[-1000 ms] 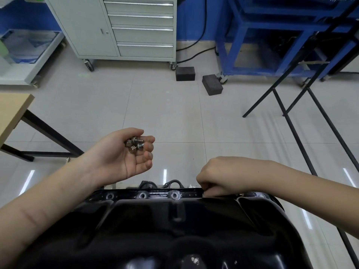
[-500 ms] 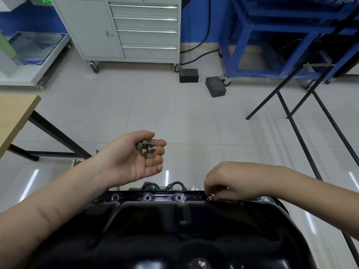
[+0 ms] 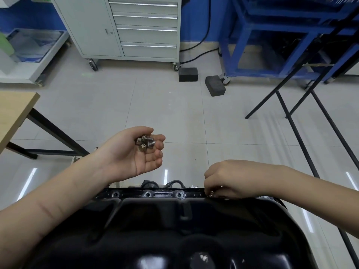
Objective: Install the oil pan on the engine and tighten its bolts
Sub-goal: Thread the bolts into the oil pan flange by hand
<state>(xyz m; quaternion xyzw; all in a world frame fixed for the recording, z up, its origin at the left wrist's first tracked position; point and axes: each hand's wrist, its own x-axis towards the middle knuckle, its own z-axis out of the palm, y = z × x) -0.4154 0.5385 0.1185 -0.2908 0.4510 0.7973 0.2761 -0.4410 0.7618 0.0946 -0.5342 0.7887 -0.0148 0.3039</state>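
Room: grey tiled floor [image 3: 174,113], grey drawer cabinet [image 3: 143,26] far
Oil pan [image 3: 174,230]: black, long axis left-right
Left hand [image 3: 134,152]: cups spare bolts [image 3: 144,142]
Right hand [image 3: 225,179]: pinches bolt [image 3: 211,194] at far flange

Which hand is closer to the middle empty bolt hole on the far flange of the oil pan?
Right. The right hand works a bolt at the flange just right of the middle bolt hole. The left hand is raised above it, cupping spare bolts.
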